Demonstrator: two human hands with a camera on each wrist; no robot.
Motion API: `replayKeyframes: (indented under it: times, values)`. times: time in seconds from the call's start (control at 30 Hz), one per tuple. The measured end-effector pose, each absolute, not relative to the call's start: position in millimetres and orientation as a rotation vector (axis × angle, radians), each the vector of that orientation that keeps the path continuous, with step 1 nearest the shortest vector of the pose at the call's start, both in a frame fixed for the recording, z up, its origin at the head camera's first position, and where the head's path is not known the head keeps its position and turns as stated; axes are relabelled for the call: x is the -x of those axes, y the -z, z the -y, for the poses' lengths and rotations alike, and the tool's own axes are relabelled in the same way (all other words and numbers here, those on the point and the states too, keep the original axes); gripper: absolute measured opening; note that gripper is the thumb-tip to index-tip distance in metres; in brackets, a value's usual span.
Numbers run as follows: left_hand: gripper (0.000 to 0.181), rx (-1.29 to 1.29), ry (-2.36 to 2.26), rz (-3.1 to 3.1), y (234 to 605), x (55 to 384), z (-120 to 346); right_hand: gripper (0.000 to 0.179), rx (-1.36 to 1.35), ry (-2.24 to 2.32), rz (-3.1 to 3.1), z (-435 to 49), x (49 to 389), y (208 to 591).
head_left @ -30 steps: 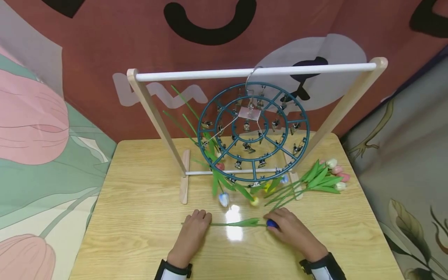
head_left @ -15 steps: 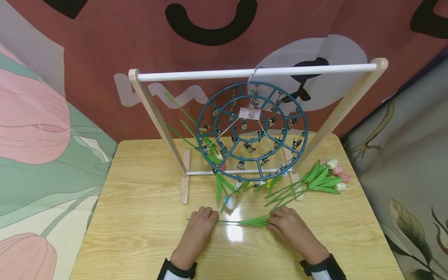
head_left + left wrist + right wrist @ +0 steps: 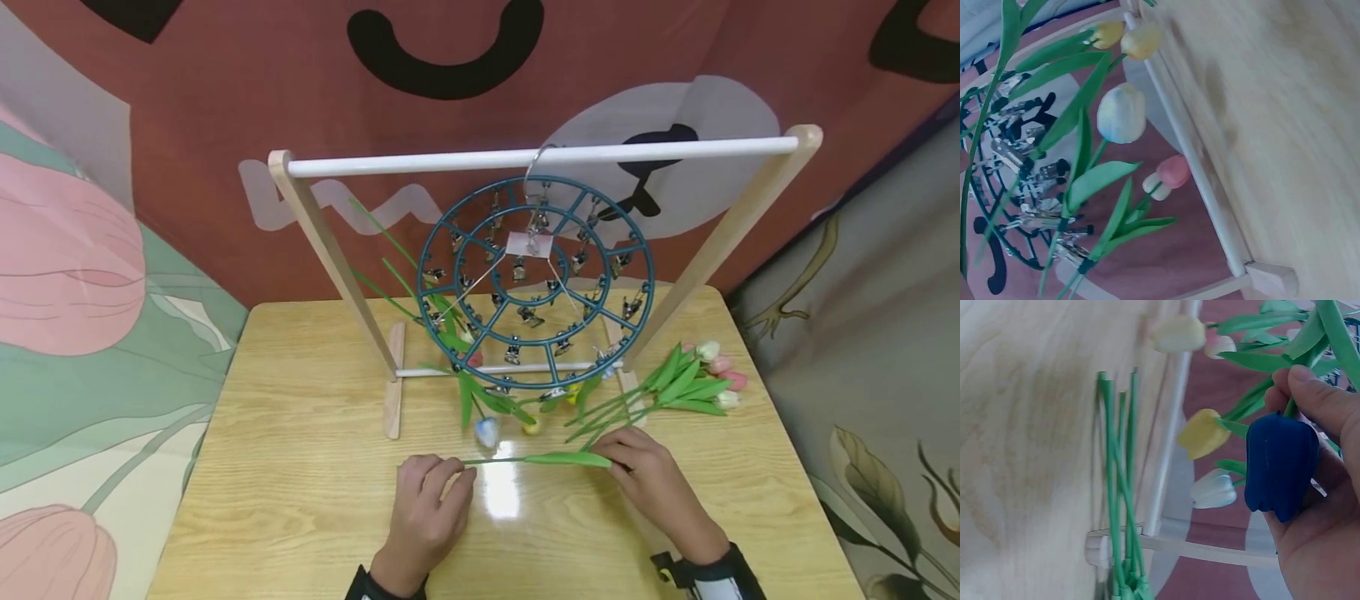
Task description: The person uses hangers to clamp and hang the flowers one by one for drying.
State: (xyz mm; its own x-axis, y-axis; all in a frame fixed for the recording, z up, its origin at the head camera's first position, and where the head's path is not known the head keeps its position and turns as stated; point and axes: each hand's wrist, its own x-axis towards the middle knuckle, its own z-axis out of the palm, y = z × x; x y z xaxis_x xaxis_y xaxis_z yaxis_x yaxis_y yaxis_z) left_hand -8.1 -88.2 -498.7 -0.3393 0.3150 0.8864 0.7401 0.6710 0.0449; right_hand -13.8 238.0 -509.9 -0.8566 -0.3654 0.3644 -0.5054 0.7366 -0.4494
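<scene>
A dark blue artificial tulip (image 3: pixel 1282 464) is held level between both hands, its long green leaf (image 3: pixel 566 458) showing in the head view. My right hand (image 3: pixel 652 479) pinches its stem just below the bloom, thumb against the fingers in the right wrist view. At the stem's other end, my left hand (image 3: pixel 433 510) grips with curled fingers. Above and behind the hands hangs a round dark teal clip hanger (image 3: pixel 551 350) with many metal clips. Several tulips hang from it upside down, among them a pale blue one (image 3: pixel 487 432) and a yellow one (image 3: pixel 1204 434).
The hanger hooks onto a white rail (image 3: pixel 420 162) of a wooden stand (image 3: pixel 322 242). A bunch of pink and white tulips (image 3: pixel 686 379) lies on the table at the right, stems pointing toward the right hand. A printed cloth (image 3: pixel 315 92) covers the wall behind the table (image 3: pixel 300 500).
Both hands have raised the blue tulip off the table. The right hand moved slightly right, and the left hand turned at the stem end. The hanger with its tulips swung slightly.
</scene>
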Motion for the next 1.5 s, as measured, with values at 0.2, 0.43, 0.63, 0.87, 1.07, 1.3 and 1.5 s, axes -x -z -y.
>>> replayKeyframes:
  times: [0.2,0.43,0.63,0.87,1.07,1.3,1.5]
  values:
    - [0.020,0.794,0.694,1.862,501,11,88,0.026,-0.705,-0.920,2.574,-235,14,498]
    - [0.018,0.749,1.390,2.194,533,15,73,0.030,-0.764,-1.110,2.445,-222,15,485]
    - [0.038,0.802,2.230,1.959,527,18,37,0.033,-0.800,-1.335,2.411,-205,16,487]
    - [0.033,0.730,2.526,1.709,509,13,18,0.014,-0.867,-1.428,2.347,-185,16,496]
    - [0.021,0.577,2.416,1.824,512,11,17,0.010,-0.851,-1.306,2.413,-183,14,496]
    - [0.020,0.490,2.502,1.853,521,16,20,0.030,-0.698,-1.104,2.437,-210,22,488]
    - [0.022,0.462,2.502,1.906,532,20,28,0.027,-0.421,-1.100,2.284,-237,41,473]
